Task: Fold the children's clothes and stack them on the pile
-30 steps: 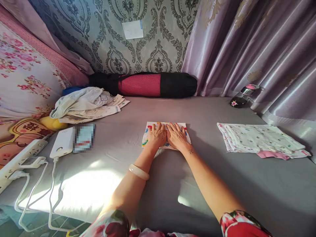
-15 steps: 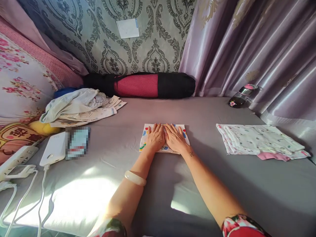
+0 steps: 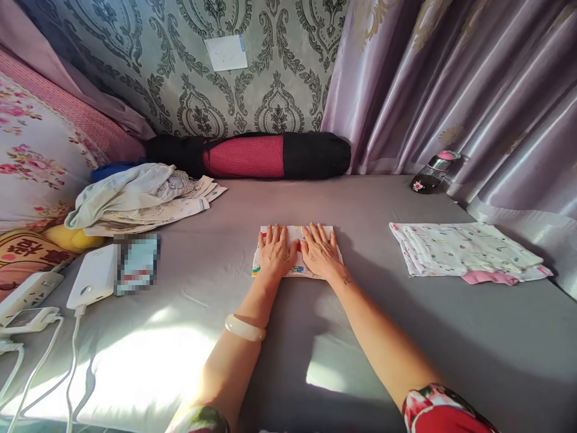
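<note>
A small folded cloth (image 3: 295, 237) with bright coloured prints lies on the grey bed sheet (image 3: 360, 337) in the middle of the view. My left hand (image 3: 274, 253) rests flat on its left half, fingers stretched out. My right hand (image 3: 319, 251) lies flat on its right half, fingers spread, a small gap between the two hands. Neither hand grips anything. A pale bangle (image 3: 244, 328) sits on my left wrist.
A stack of folded printed cloths (image 3: 464, 249) lies to the right. A heap of unfolded clothes (image 3: 139, 195) sits at the left, near a power bank (image 3: 92, 276) and cables. A red and black rolled bag (image 3: 256, 155) lines the wall. A bottle (image 3: 430, 172) lies by the curtain.
My hands, which were pressed together at the cloth's centre, have slid apart toward its two sides. The view has shifted slightly to the right.
</note>
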### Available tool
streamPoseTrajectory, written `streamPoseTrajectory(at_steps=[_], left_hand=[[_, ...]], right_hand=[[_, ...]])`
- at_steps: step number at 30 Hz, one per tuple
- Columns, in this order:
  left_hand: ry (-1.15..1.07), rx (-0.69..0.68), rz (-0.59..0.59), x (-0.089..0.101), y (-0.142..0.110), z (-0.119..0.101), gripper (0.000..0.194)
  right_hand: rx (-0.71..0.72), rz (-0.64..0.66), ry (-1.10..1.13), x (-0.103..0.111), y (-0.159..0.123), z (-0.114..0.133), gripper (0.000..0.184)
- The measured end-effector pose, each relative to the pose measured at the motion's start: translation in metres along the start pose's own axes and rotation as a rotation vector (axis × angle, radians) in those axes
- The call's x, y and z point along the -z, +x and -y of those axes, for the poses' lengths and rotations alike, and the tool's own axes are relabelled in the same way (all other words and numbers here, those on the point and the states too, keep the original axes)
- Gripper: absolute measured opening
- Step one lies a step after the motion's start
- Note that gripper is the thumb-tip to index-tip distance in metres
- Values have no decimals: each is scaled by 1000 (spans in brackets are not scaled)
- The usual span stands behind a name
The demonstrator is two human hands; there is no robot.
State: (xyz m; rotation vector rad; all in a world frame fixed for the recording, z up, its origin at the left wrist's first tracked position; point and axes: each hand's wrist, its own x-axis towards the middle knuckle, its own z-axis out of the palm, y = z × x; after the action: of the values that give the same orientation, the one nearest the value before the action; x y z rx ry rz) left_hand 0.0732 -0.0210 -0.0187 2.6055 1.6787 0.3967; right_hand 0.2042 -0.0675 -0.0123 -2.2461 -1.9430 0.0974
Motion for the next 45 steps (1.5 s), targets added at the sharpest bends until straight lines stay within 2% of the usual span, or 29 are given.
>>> streamPoseTrajectory(at_steps=[4, 12, 14, 17, 19, 24, 30, 33, 36, 40, 42, 45], left_hand=[[13, -2, 64, -4, 0, 0, 62], [-1, 1, 77, -1, 1, 0, 61], [-6, 30, 41, 0, 0, 1, 62], [6, 105, -87, 0, 0, 3, 63], [4, 119, -103, -2, -1, 5, 63], [1, 106, 14, -7, -1, 9, 64], [-19, 115, 54, -7, 1, 7, 65], [-27, 98, 66, -6, 2, 11, 64], [-35, 50, 143, 0, 2, 21, 65], [-43, -48, 199, 11, -5, 41, 62], [-40, -61, 194, 13, -9, 48, 61], [-54, -49, 201, 10, -12, 53, 61]], right_hand=[[-13, 20, 10, -4, 1, 0, 55], [-8, -12, 19, -6, 2, -2, 55], [-40, -54, 22, -5, 2, -2, 56], [-134, -125, 7, -6, 2, -4, 58], [-184, -113, 4, -8, 3, -6, 61], [-206, -66, 1, -13, 5, -9, 64], [-213, -42, 2, -15, 6, -10, 65], [-221, -12, 35, -11, 8, -10, 65], [-227, 68, 70, -2, 8, -13, 66], [-117, 115, 43, 7, 4, -24, 66], [-51, 90, -4, 5, 1, -29, 64], [-27, 67, -34, -2, -3, -33, 62]])
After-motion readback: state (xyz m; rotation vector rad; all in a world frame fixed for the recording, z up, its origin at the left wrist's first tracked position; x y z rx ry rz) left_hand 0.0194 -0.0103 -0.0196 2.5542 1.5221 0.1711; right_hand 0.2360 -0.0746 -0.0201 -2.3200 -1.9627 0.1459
